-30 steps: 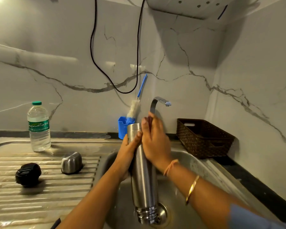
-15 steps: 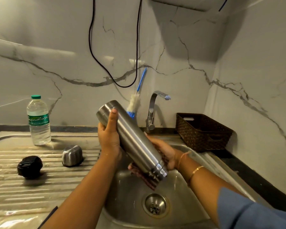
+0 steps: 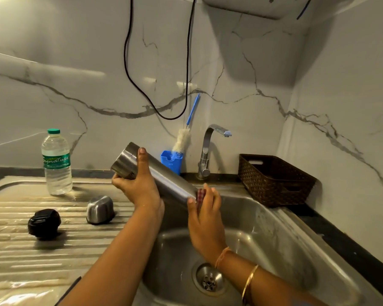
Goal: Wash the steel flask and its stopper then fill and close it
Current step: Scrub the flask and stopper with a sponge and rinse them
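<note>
The steel flask (image 3: 164,177) hangs tilted over the sink, one end up to the left and the other down to the right. My left hand (image 3: 139,186) grips its upper part from below, thumb across the body. My right hand (image 3: 205,219) wraps round the lower end and presses a red checked cloth (image 3: 201,194) against it, hiding that end. The black stopper (image 3: 44,224) and the steel cap (image 3: 100,209) lie apart on the ribbed drainboard (image 3: 31,261) to the left.
A plastic water bottle (image 3: 56,164) stands at the back of the drainboard. Behind the sink basin (image 3: 274,250) are a blue holder (image 3: 171,159) with a bottle brush (image 3: 181,140), the tap (image 3: 208,149) and a brown basket (image 3: 274,180). A black cable hangs on the wall.
The flask went from upright in the basin to tilted above it. My left hand shifted toward its raised end. My right hand came from under the lower end to over it, with the cloth.
</note>
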The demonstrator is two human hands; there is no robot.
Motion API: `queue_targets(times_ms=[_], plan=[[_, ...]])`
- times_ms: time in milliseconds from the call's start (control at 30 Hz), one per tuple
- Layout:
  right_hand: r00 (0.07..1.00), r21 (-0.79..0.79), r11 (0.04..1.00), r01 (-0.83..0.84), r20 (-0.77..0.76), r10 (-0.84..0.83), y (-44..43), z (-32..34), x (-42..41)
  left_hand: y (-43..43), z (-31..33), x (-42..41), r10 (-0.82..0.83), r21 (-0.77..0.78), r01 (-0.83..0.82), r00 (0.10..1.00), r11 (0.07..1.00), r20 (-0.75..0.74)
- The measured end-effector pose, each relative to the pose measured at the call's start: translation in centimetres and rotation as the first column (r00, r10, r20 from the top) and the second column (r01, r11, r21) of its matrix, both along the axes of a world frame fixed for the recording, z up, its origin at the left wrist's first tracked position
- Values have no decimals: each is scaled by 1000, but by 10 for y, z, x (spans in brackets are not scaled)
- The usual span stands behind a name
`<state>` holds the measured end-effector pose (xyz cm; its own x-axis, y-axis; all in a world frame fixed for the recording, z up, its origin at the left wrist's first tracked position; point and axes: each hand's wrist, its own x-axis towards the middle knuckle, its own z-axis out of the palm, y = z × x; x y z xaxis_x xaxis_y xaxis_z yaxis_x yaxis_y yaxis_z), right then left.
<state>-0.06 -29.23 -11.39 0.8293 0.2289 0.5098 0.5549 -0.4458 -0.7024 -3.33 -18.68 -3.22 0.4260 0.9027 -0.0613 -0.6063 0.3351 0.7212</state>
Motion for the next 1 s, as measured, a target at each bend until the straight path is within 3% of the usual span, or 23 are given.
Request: queue_targets(times_ms=[67, 100, 133, 167, 200, 333, 467, 533, 600, 700, 767, 800, 833, 867, 900, 967, 1000], plan=[[972, 235, 972, 24, -233, 33, -1, 13, 16, -5, 6, -2, -87, -10, 87, 995, 996, 46], [889, 378, 925, 35, -436, 144, -5, 23, 25, -7, 8, -2, -134, 9, 134, 989, 991, 63], [744, 485, 872, 63, -605, 283, -11, 30, 34, -10, 8, -2, -181, 40, 178, 981, 983, 72], [614, 507, 857, 93, -707, 352, -19, 34, 40, -14, 8, -2, -224, 82, 218, 972, 973, 70], [569, 490, 867, 94, -741, 357, -25, 34, 45, -18, 6, -2, -259, 135, 250, 964, 959, 53], [792, 370, 920, 130, -597, 128, -26, 28, 48, -37, -3, 4, -357, 344, 333, 934, 878, 6], [892, 388, 920, 58, -434, 127, -24, 31, 35, -35, -2, 6, -370, 426, 348, 928, 835, -34], [946, 375, 924, -78, -266, 187, -21, 41, 24, -31, -6, 6, -362, 460, 362, 928, 811, -92], [925, 448, 854, -265, -133, 357, -16, 59, 14, -32, -12, 4, -348, 497, 388, 921, 776, -176], [857, 511, 767, -388, -106, 504, -17, 99, 2, -31, -24, 3, -346, 524, 446, 895, 726, -282], [862, 334, 818, -468, -31, 506, -22, 117, -4, -31, -22, 1, -351, 565, 490, 872, 664, -342], [882, 94, 877, -472, 67, 467, -25, 122, -5, -31, -19, 2, -330, 598, 490, 871, 635, -363], [884, -247, 901, -358, 220, 412, -25, 125, -5, -31, -19, 5, -318, 625, 489, 872, 608, -373], [841, -535, 832, -148, 375, 391, -23, 125, -5, -33, -17, 6, -293, 642, 512, 858, 571, -423], [785, -696, 717, 44, 468, 406, -20, 125, -6, -37, -14, 5, -276, 617, 516, 852, 594, -446], [751, -795, 564, 224, 510, 420, -13, 128, -8, -39, -20, 1, -160, 724, 505, 856, 470, -492], [744, -785, 574, 233, 524, 415, -12, 131, -9, -39, -20, 2, -145, 742, 507, 855, 438, -499]])
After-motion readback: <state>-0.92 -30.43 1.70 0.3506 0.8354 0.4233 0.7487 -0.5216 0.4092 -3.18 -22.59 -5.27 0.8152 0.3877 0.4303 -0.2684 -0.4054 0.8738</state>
